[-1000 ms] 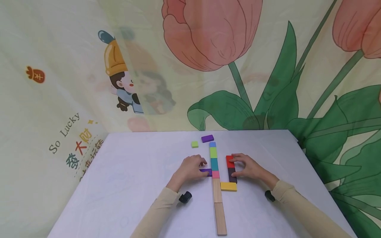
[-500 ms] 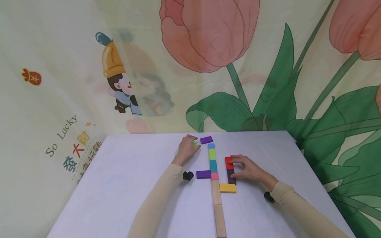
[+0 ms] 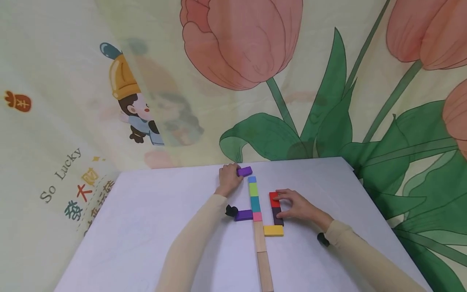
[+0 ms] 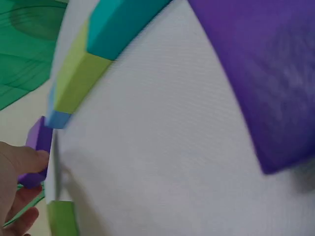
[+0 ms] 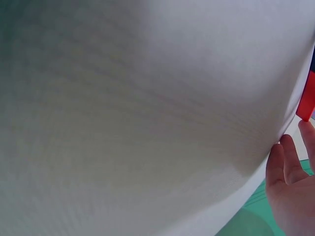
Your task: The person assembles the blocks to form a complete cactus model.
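Note:
Out at the far side of the table, my left hand pinches the left end of a purple wooden block. In the left wrist view the thumb presses against that block, and a light green block sits close to the fingers. My right hand rests beside a red block and a dark block laid end to end. Its index finger reaches the red one and its thumb the dark one, with fingers relaxed. In the right wrist view the red block shows just past the fingertips.
A straight row of blocks runs down the middle: blue, light green, teal, pink, then two plain wood blocks. A second purple block and a yellow block stick out sideways from it.
My left hand left the near purple block, moved away to the light green block, then shifted right to pinch the far purple one. The right hand stays at the red and dark blocks.

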A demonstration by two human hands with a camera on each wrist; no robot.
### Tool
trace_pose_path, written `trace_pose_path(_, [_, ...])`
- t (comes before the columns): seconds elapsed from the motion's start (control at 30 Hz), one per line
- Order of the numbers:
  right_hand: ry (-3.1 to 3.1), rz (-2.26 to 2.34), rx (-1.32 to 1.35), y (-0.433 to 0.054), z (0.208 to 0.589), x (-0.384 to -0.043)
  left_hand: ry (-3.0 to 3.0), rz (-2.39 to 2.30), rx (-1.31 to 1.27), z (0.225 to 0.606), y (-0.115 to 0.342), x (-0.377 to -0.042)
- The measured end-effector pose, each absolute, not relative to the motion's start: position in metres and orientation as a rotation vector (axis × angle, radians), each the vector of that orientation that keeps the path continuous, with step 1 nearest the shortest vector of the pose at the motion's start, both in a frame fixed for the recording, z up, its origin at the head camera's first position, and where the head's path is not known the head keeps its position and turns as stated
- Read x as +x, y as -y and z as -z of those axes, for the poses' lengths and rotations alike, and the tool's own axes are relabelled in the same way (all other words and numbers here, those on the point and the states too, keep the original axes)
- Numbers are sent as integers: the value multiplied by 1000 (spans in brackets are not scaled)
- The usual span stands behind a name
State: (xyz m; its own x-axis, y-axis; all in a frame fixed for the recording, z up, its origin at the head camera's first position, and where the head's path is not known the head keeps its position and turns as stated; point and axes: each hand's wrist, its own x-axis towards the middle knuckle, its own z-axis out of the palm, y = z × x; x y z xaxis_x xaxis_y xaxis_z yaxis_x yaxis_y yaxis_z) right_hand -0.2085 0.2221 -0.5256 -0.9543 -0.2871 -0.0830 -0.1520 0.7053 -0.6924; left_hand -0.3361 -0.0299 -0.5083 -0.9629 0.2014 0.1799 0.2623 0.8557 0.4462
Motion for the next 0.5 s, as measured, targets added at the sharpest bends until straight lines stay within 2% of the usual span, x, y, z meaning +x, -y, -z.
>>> trace_pose_path(0.23, [-2723, 1091, -349, -221, 523, -211, 2556, 1773, -363, 485, 56, -329])
trace_pose_path(0.5, [-2724, 1095, -347, -220, 525, -211, 2458, 2012, -296, 482, 95, -306])
